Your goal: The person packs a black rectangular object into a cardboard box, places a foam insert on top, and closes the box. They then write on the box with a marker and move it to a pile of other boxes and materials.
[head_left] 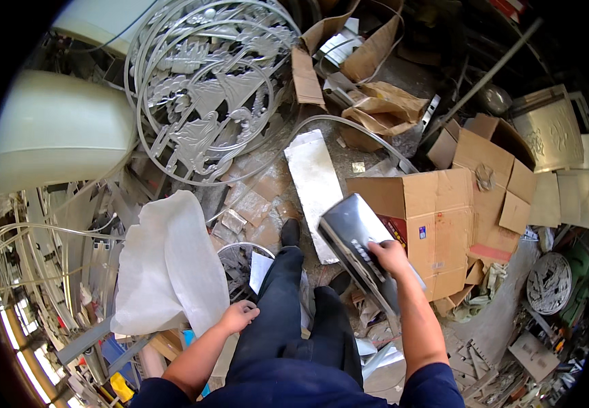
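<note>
My right hand grips a dark, glossy flat panel by its right side. The panel has a thick pale edge and tilts in front of my right leg; its lower part is partly hidden by my arm. My left hand hangs beside my left thigh with its fingers curled, and nothing shows in them. Nearest to that hand is a white foam sheet, draped over things on the left. Beyond the dark panel, a long silvery white board lies on the floor.
Opened cardboard boxes stand at the right. Large round metal ornamental frames lean at the far left, beside a big pale rounded object. Metal strips crowd the left side. A paper bag sits at the back, and scraps litter the floor.
</note>
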Demonstrator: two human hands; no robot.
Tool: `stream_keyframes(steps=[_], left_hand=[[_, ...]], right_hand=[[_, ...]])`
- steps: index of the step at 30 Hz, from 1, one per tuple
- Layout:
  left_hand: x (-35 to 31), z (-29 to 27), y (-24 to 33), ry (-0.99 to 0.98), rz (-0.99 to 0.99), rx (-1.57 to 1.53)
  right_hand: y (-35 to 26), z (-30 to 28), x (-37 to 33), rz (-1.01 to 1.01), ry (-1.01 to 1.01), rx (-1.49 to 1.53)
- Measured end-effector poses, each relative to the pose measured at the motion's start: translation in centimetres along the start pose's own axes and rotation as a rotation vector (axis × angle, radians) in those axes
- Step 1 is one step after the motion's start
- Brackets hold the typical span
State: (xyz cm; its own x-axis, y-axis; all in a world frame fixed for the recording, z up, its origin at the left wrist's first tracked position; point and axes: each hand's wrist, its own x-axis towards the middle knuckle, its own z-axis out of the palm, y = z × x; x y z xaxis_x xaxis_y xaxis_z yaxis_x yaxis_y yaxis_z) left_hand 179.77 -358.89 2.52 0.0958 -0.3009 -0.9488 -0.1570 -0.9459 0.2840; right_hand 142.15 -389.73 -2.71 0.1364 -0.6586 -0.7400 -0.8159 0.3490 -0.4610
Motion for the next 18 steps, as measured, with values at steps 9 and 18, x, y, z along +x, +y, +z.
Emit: stream_keyframes(steps=[9,18], left_hand=[[1.6,-7.9,-12.4,0.235,-0.138,0.007],[2.6,-5.7,-16.3,0.114,-0.353,-0.132]], right_hand=[[-12.2,14.6,19.5,-0.122,-0.169,-0.374],[-18.6,18.5,28.5,-0.13,-0.174,-0.494]])
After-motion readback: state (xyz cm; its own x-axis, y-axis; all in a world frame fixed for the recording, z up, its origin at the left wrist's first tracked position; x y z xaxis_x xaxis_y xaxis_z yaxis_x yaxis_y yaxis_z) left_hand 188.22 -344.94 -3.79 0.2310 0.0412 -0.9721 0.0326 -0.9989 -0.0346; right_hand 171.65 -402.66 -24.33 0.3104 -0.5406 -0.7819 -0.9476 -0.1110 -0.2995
